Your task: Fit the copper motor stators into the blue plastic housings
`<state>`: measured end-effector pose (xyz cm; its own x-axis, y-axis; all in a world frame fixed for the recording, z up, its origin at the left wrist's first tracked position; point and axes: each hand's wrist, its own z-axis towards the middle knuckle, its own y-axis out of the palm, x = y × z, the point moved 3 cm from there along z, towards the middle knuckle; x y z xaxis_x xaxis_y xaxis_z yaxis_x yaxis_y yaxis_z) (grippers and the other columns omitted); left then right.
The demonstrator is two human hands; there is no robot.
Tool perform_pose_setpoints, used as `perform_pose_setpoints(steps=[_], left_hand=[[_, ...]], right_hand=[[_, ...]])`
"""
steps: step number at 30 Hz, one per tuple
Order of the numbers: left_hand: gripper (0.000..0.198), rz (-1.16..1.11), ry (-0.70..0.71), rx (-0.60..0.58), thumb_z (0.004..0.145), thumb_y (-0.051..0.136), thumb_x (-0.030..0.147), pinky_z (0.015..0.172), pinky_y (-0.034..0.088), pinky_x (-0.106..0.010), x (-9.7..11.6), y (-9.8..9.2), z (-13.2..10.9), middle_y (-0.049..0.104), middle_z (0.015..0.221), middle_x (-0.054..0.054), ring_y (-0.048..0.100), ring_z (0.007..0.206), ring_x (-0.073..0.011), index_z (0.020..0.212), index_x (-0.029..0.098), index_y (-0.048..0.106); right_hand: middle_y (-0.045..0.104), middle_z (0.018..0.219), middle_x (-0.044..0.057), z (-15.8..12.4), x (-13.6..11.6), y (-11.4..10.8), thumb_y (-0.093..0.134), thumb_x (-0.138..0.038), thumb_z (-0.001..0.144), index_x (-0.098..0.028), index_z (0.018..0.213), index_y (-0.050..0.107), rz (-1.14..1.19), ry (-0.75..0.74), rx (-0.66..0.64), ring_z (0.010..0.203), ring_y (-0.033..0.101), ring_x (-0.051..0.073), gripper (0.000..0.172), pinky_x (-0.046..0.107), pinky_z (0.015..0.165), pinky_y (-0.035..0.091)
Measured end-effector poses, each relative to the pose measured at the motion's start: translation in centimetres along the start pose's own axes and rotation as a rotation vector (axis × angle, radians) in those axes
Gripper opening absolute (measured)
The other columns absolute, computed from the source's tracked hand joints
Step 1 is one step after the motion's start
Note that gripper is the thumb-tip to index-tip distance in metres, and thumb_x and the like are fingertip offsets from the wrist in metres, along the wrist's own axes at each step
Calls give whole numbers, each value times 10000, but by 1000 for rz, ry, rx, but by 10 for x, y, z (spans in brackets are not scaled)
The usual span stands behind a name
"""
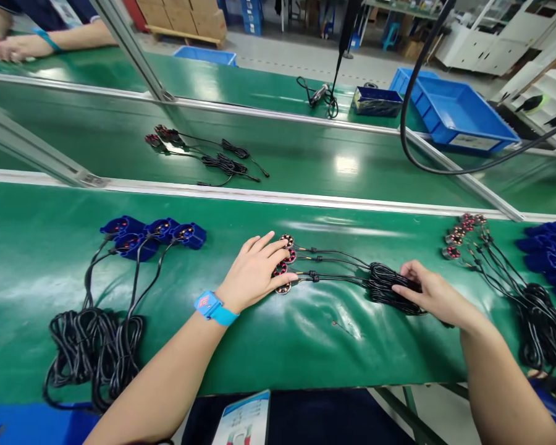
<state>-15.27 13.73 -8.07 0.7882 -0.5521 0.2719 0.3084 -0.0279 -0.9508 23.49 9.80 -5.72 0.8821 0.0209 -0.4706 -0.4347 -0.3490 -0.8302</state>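
Note:
Fingers spread, my left hand (256,273) rests against a column of small round stators (283,287) with red and copper windings, partly hidden under the fingertips. Thin wires lead right from them to a coiled bundle of black cables (383,281). My right hand (429,289) has its thumb and fingers closed on the right end of that bundle. To the left lie several blue plastic housings (185,235), their black cables (92,346) coiled nearer the table edge. At right there are more stators (456,235) with a cable bundle (544,321).
More blue housings (549,253) sit at the far right. Behind a metal rail (241,193), several stators with cables (225,162) lie on a green conveyor surface. Farther back stand a blue crate (472,117), a small dark-blue box (377,102), and a co-worker's arm (74,40). A black cable (405,117) hangs at upper right.

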Motion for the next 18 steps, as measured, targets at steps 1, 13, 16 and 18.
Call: perform_pose_setpoints(steps=[1, 13, 16, 18], left_hand=[[483, 11, 1, 13, 947, 540, 591, 1145, 346, -579, -1, 0, 1, 566, 1444, -98, 395, 1426, -380, 1207, 199, 652], [469, -19, -28, 23, 941, 549, 591, 1139, 327, -608, 3, 2, 8, 541, 1470, -89, 394, 1421, -398, 1221, 229, 654], [469, -81, -23, 9, 956, 532, 579, 1125, 356, -567, 0, -2, 5, 489, 1513, -99, 368, 1437, -378, 1228, 206, 620], [446, -131, -26, 9, 956, 538, 575, 1077, 408, -524, -3, -11, -1, 518, 1469, -118, 442, 1375, -353, 1181, 197, 617]], right_hand=[[600, 740, -13, 0, -1, -2, 528, -608, 905, -247, 978, 468, 14, -8, -19, 605, 529, 167, 373, 304, 587, 436], [702, 1037, 98, 35, 25, -22, 482, -654, 923, -221, 1109, 562, -120, -56, 306, 788, 644, 224, 478, 340, 692, 493], [665, 1173, 139, 29, 24, -18, 498, -691, 900, -202, 1175, 564, -237, -134, 394, 1091, 619, 324, 565, 462, 924, 481], [652, 1201, 135, 14, 20, -16, 552, -696, 874, -207, 1199, 554, -231, -161, 424, 1116, 615, 323, 587, 473, 967, 470]])
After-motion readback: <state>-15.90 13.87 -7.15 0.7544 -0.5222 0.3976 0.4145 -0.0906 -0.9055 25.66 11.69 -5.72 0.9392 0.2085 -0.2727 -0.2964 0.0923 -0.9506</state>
